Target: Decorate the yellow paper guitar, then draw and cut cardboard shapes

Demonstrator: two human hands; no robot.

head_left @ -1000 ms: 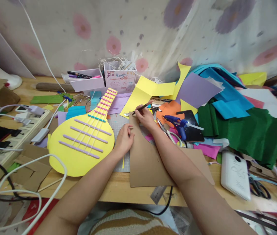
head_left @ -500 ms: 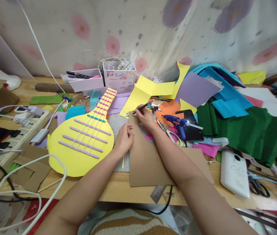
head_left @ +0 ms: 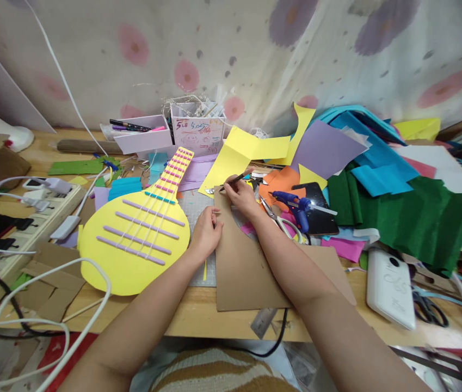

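A brown cardboard sheet (head_left: 247, 272) lies flat at the table's front edge. My left hand (head_left: 206, 231) rests on its left edge with the fingers curled, pinching it down. My right hand (head_left: 242, 196) is closed round a thin dark craft knife (head_left: 231, 181), whose tip meets the cardboard's far left corner. Just left of my left hand lies a yellow paper guitar (head_left: 136, 239) with purple strips and white strings.
A blue glue gun (head_left: 296, 204) and scissors (head_left: 282, 220) lie right of my right hand. Coloured paper and green felt (head_left: 418, 218) pile up at right, next to a white device (head_left: 389, 286). A power strip (head_left: 14, 228) with cables sits left. Purple boxes (head_left: 173, 133) stand behind.
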